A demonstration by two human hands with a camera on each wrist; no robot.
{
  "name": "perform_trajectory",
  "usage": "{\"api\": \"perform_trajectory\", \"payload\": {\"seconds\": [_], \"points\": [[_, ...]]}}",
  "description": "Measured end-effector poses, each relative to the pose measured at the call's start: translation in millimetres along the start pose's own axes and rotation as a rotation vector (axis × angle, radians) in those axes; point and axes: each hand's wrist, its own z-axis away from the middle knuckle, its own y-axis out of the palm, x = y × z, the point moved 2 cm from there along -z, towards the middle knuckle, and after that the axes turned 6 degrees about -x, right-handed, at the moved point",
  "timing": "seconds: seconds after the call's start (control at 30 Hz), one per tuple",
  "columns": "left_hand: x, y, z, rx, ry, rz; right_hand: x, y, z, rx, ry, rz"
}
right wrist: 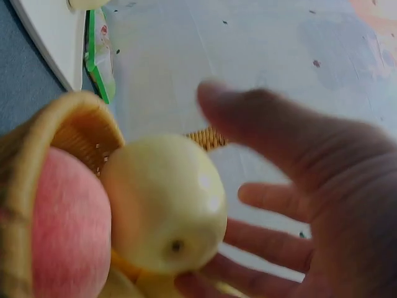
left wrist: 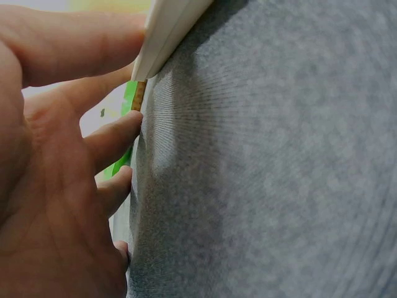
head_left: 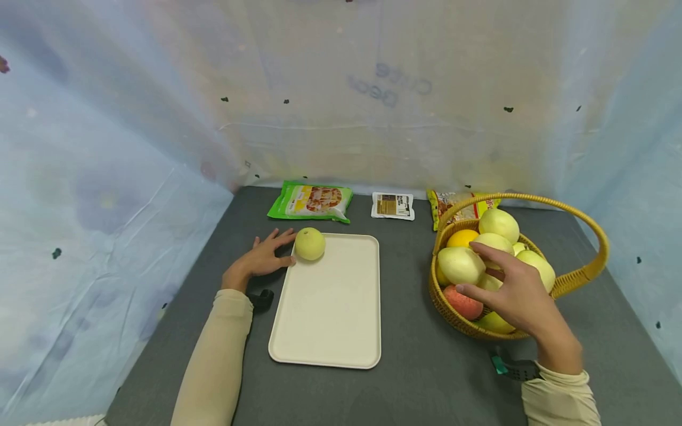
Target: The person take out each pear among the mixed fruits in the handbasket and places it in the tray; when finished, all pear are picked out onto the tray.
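My left hand, fingers spread, rests at the far left corner of a cream tray. Its thumb is right at the tray's rim, also in the left wrist view. Close beside those fingers, a round pale-green fruit sits on the tray. Over a wicker basket my right hand reaches with thumb and fingers apart. Between them lies a pale yellow-green, pear-like fruit; the thumb stands off it, while the fingertips reach its far side. A reddish fruit sits beside it.
The basket holds several more pale fruits and an orange fruit; its tall handle arches to the right. Along the back lie a green food packet, a small white packet and a yellow packet, before a hanging sheet.
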Motion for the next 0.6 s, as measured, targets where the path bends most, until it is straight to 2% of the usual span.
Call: {"api": "perform_trajectory", "payload": {"seconds": [0.13,0.27,0.47,0.6], "points": [[0.7,-0.5,0.2,-0.001,0.000,0.000,6.0,8.5,-7.5,-0.007,-0.032,0.111],[2.3,-1.1,0.4,-0.001,0.001,-0.001,11.2,19.8,-12.2,-0.027,-0.029,0.184],[3.0,-0.8,1.0,0.006,0.004,0.004,14.3,31.0,-12.9,-0.087,-0.025,0.223],[2.3,-1.2,0.8,0.000,0.007,0.003,15.7,26.8,-12.3,-0.072,0.004,0.211]]}}
